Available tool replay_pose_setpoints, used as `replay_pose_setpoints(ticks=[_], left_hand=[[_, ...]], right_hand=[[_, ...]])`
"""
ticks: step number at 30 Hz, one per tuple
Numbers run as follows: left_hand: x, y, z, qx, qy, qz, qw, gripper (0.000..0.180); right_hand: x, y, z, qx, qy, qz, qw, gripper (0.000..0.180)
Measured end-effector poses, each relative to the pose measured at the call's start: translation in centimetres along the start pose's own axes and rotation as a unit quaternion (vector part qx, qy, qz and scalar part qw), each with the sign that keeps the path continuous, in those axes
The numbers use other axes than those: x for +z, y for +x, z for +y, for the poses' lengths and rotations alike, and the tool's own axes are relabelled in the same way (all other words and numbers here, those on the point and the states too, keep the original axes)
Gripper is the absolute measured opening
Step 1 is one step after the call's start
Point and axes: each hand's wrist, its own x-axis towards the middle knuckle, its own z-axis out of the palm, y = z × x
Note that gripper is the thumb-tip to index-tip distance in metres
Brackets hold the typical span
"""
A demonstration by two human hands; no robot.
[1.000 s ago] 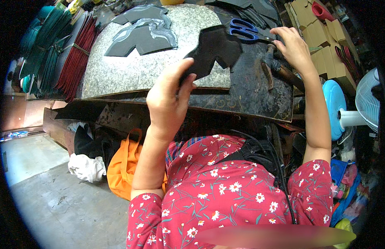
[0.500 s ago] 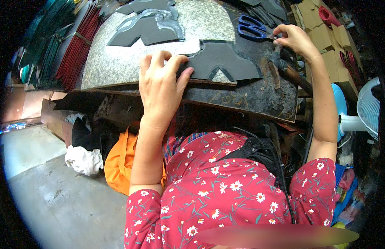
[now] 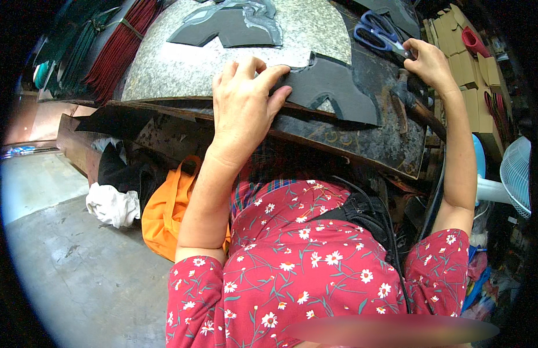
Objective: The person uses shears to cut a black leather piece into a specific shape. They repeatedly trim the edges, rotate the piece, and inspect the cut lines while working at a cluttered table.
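A dark grey cut piece [image 3: 333, 87] of flat sheet material, notched along its lower edge, is lying flat on the speckled slab, overhanging its near edge; blue-handled scissors [image 3: 380, 32] are lying further right on the dark worktop, blades pointing right.

Orange bag [image 3: 167, 211], white rag [image 3: 112, 204], fan [image 3: 515, 174], red bundled sticks [image 3: 121, 49].

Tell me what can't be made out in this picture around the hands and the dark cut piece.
- Head view: the left hand covers the left end of the dark cut piece.
- Head view: the right hand hides the tips of the blue-handled scissors; whether its fingers grip anything is unclear.
- Head view: the stack of cut pieces runs off the top edge.
- Head view: dark fisheye rim hides the corners.
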Motion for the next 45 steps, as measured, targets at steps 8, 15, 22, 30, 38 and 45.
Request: replay_pose_setpoints(ticks=[8,15,22,30,38,45], left_hand=[[0.9,0.1,-1.0,-0.016,-0.094,0.061,0.994,0.040],[1.2,0.0,0.5,-0.047,-0.056,0.075,0.994,0.054],[1.3,-0.4,0.6,-0.041,-0.067,0.059,0.995,0.025],[1.5,-0.8,0.9,-0.041,-0.061,0.075,0.994,0.026],[1.5,-0.9,0.9,-0.026,-0.051,0.073,0.996,0.026],[1.6,-0.9,1.0,-0.026,-0.045,0.077,0.996,0.026]], right_hand=[[-3.0,1.5,-2.6,0.059,0.496,0.043,0.865,0.018],[1.9,-2.9,-16.6,-0.061,0.746,0.012,0.663,0.030],[2.2,-4.1,-18.8,-0.090,0.655,-0.002,0.750,0.006],[2.0,-5.1,-18.5,-0.157,0.528,0.029,0.834,0.014],[1.6,-4.8,-19.2,-0.263,0.410,0.083,0.869,0.014],[1.9,-4.9,-18.9,-0.229,0.470,0.086,0.848,0.014]])
